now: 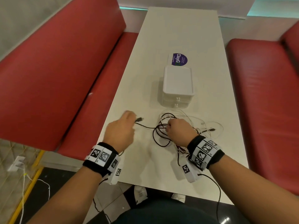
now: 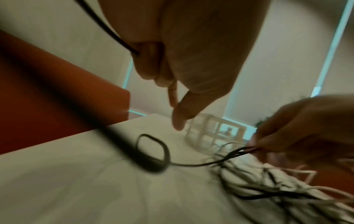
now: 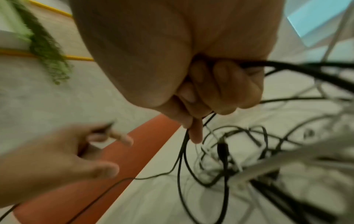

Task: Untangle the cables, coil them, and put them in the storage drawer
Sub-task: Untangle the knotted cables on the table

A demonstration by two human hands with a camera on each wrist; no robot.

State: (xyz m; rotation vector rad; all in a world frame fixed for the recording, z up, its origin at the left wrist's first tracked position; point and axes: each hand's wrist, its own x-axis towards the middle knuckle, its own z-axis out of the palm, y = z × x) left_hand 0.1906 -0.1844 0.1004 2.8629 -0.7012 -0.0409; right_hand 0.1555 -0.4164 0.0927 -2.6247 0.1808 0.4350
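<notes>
L hand (image 1: 120, 129) fingers pinch black cable (image 1: 146, 126); R hand (image 1: 178, 130) grips cable tangle (image 1: 163, 135).

Two hands (image 1: 120, 130), one drawer unit (image 1: 178, 88).

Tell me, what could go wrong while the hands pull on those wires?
The left hand pulls the black cable by its plug end while the right hand grips the tangle; a hard tug could tighten the knots. The thin white cables are caught in the same pile and might get dragged along, perhaps off the table. The drawer box is still shut.
</notes>
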